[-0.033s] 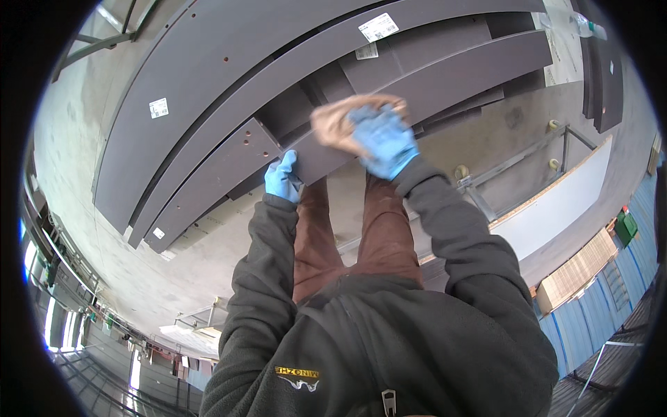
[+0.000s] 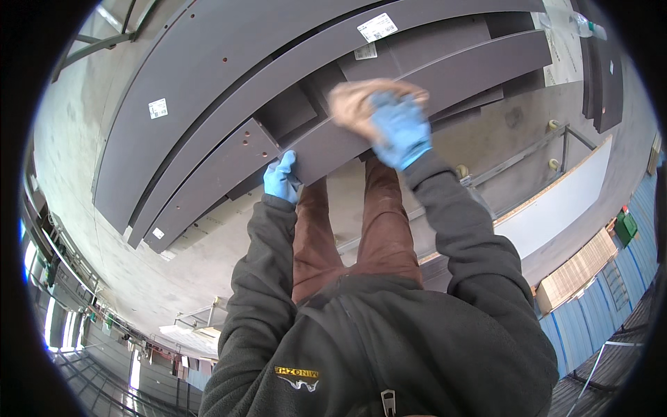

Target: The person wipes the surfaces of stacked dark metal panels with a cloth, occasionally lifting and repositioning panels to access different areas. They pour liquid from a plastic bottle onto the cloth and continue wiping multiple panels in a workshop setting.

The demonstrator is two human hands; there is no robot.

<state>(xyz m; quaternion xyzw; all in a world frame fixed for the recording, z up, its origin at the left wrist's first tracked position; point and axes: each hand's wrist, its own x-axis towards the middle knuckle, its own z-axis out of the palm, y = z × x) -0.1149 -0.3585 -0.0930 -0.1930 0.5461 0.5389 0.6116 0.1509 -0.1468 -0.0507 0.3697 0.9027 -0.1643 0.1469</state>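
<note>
My right hand (image 2: 401,132), in a blue glove, is closed on a crumpled tan cloth (image 2: 353,108). Motion blurs both, and they are over a long dark grey-brown panel (image 2: 472,73). Whether the cloth touches the panel's face is hard to see. At the near left end of that panel, my left hand (image 2: 281,179), gloved in blue too, has its fingers closed around the edge. Just left of it lies another dark board (image 2: 215,174) with several drilled holes.
More dark panels (image 2: 177,73) with white labels lie beyond. A wheeled metal frame (image 2: 514,160) and a pale board (image 2: 563,191) stand at the right. Further right are a wooden stack (image 2: 577,271) and a green bin (image 2: 625,228). A plastic bottle (image 2: 587,26) lies at the far right.
My right hand and the cloth have shifted a little to the right and slightly away along the panel. My left hand has stayed at the panel's end.
</note>
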